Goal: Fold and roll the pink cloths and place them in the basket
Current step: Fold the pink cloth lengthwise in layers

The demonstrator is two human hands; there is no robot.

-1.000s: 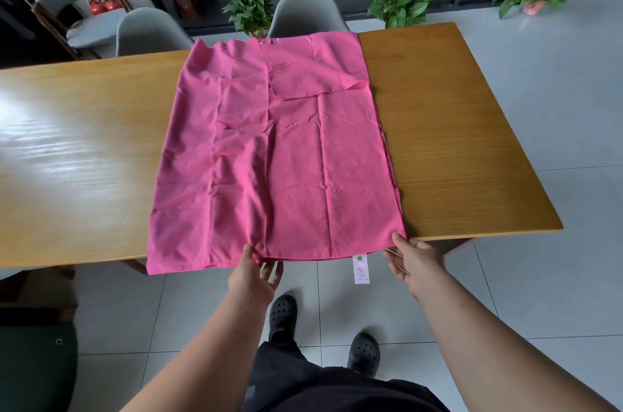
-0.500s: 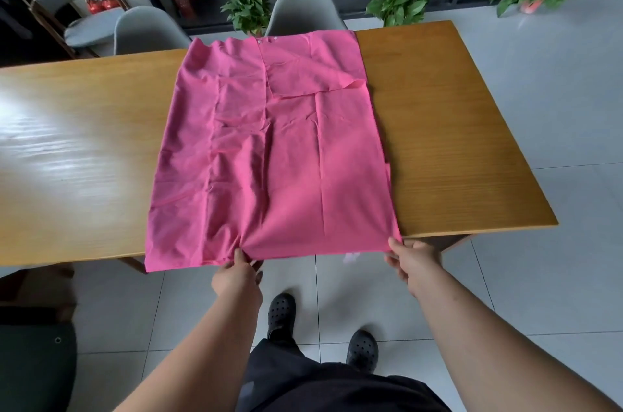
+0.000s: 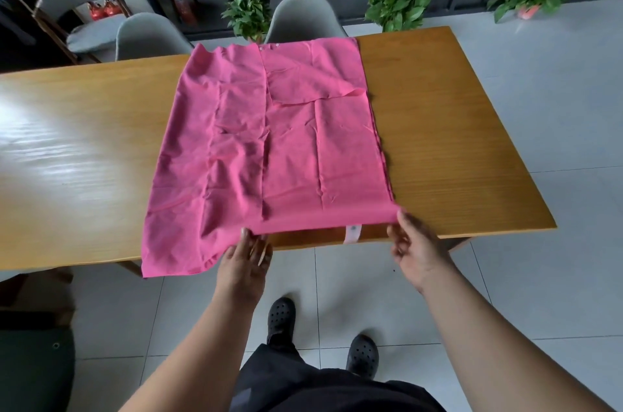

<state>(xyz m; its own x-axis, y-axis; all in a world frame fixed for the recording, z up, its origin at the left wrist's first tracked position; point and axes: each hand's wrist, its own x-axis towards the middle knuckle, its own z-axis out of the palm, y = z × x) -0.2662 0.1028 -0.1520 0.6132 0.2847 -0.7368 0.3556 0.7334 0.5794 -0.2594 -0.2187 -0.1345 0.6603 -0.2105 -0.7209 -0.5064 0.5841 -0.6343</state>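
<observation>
Pinching the near hem of the cloth, the left hand lay with its thumb on top of the fabric and its fingers curled at the edge below. The right hand gripped the same hem at its corner, thumb over the pink fabric and the other fingers bent loosely beneath.

Between the two hands the hem was raised off the surface and turned back a little, forming a soft rounded lip. Under that lip, nearer the right hand, a white tag hung against the surface's front edge. Left of the left hand a further part of the cloth lay flat, and its corner drooped over the edge. Away from both hands the cloth stretched, creased, to the far side of the surface, where one flap was folded over beyond the right hand.

Bare wood showed to the outside of each hand. Past the far edge stood two grey chairs, one beyond the cloth and one further left, and behind them three potted plants. Below the hands, black shoes stood on the tiled floor.
</observation>
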